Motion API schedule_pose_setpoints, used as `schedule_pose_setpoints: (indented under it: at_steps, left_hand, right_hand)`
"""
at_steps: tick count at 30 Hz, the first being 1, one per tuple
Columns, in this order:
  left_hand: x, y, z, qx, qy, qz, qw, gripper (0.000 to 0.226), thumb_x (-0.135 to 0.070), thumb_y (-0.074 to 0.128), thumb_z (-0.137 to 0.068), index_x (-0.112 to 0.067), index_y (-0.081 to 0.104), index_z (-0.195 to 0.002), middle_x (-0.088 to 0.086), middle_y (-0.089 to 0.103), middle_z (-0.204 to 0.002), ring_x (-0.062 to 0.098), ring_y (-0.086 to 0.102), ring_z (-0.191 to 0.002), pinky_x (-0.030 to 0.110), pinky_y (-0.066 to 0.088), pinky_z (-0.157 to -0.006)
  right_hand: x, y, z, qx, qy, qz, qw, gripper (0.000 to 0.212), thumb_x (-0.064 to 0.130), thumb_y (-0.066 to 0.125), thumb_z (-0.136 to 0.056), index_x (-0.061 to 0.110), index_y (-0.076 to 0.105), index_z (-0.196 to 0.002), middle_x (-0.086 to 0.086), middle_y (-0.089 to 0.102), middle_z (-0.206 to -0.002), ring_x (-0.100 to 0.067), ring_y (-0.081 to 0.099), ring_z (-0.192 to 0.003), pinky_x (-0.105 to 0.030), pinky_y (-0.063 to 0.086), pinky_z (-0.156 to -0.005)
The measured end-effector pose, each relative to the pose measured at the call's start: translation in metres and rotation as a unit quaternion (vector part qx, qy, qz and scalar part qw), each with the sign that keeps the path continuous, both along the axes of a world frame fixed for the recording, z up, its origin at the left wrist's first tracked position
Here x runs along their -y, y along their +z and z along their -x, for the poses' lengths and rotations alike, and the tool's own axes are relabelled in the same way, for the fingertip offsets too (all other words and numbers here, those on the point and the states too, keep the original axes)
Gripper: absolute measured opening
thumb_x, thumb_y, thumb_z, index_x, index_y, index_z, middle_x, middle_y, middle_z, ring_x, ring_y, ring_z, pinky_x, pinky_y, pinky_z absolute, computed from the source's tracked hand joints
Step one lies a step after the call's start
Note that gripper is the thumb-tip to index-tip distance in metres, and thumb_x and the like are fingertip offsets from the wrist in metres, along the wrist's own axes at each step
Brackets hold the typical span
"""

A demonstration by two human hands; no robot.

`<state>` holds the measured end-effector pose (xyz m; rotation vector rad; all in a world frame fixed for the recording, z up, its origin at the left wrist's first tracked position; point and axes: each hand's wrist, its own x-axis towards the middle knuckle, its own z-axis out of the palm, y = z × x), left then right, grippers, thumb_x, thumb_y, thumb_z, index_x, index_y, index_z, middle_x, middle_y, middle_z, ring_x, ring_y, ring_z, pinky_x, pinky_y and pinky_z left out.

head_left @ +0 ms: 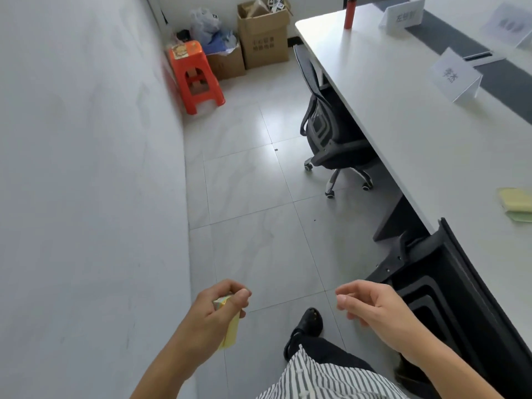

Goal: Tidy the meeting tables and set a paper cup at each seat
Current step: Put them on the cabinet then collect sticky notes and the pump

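Note:
My left hand grips a yellow pad of sticky notes low over the tiled floor, in the aisle between the wall and the table. My right hand hangs beside it with loosely curled fingers and holds nothing. The long white meeting table runs along the right. On it stand two white name cards, one far and one nearer, a red bottle, and yellow and green note pads at the right edge. No paper cup is in view.
A black office chair is pushed under the table and another chair back stands close to my right arm. An orange plastic stool, cardboard boxes and a plastic bag crowd the far corner. A white wall bounds the left.

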<state>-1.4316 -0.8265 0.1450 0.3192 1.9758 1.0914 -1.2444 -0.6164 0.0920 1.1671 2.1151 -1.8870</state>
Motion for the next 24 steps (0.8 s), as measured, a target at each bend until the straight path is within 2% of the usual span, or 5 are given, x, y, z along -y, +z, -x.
schedule_pose_setpoints:
  at_steps: [5, 10, 14, 18, 24]
  left_hand:
    - [-0.079, 0.016, 0.065, -0.014, -0.035, 0.008, 0.999, 0.027, -0.049, 0.06, -0.073, -0.025, 0.07, -0.081, 0.004, 0.071, -0.092, 0.021, 0.07, -0.088, 0.032, 0.051, -0.07]
    - [-0.165, 0.023, 0.116, -0.038, -0.072, 0.001, 0.997, 0.024, -0.049, 0.06, -0.074, -0.028, 0.069, -0.081, 0.004, 0.07, -0.092, 0.019, 0.069, -0.086, 0.033, 0.049, -0.068]
    - [-0.23, 0.012, 0.147, -0.018, -0.17, 0.018, 0.985, 0.018, -0.044, 0.065, -0.085, -0.027, 0.069, -0.083, 0.008, 0.069, -0.092, 0.024, 0.068, -0.089, 0.031, 0.049, -0.068]
    - [-0.307, -0.001, 0.188, 0.001, -0.278, 0.037, 0.96, 0.037, -0.06, 0.063, -0.072, -0.028, 0.069, -0.088, 0.015, 0.069, -0.093, 0.023, 0.061, -0.077, 0.034, 0.044, -0.065]
    - [-0.444, -0.011, 0.251, -0.021, -0.372, 0.011, 0.928, 0.017, -0.043, 0.066, -0.085, -0.026, 0.07, -0.087, 0.01, 0.069, -0.09, 0.029, 0.064, -0.079, 0.034, 0.044, -0.063]
  right_hand:
    - [-0.07, -0.002, 0.062, -0.015, -0.03, 0.004, 0.999, 0.012, 0.024, 0.066, -0.088, 0.02, 0.069, -0.098, -0.002, 0.075, -0.082, -0.007, 0.065, -0.068, -0.021, 0.05, -0.061]
    - [-0.146, 0.01, 0.105, -0.039, -0.048, -0.041, 0.997, 0.014, 0.028, 0.067, -0.087, 0.024, 0.069, -0.099, 0.004, 0.074, -0.079, -0.002, 0.066, -0.069, -0.01, 0.049, -0.061]
    - [-0.2, 0.013, 0.114, -0.039, -0.129, -0.052, 0.99, 0.012, 0.027, 0.069, -0.086, 0.023, 0.07, -0.097, 0.002, 0.073, -0.076, -0.003, 0.065, -0.067, -0.012, 0.049, -0.061]
    - [-0.246, -0.002, 0.114, -0.008, -0.231, -0.052, 0.972, 0.008, 0.028, 0.069, -0.086, 0.026, 0.071, -0.094, 0.0, 0.073, -0.078, -0.004, 0.065, -0.067, -0.021, 0.048, -0.066]
    - [-0.298, -0.01, 0.125, 0.045, -0.375, -0.05, 0.924, 0.008, 0.028, 0.067, -0.088, 0.027, 0.07, -0.095, 0.001, 0.074, -0.087, -0.014, 0.069, -0.079, -0.025, 0.049, -0.067]
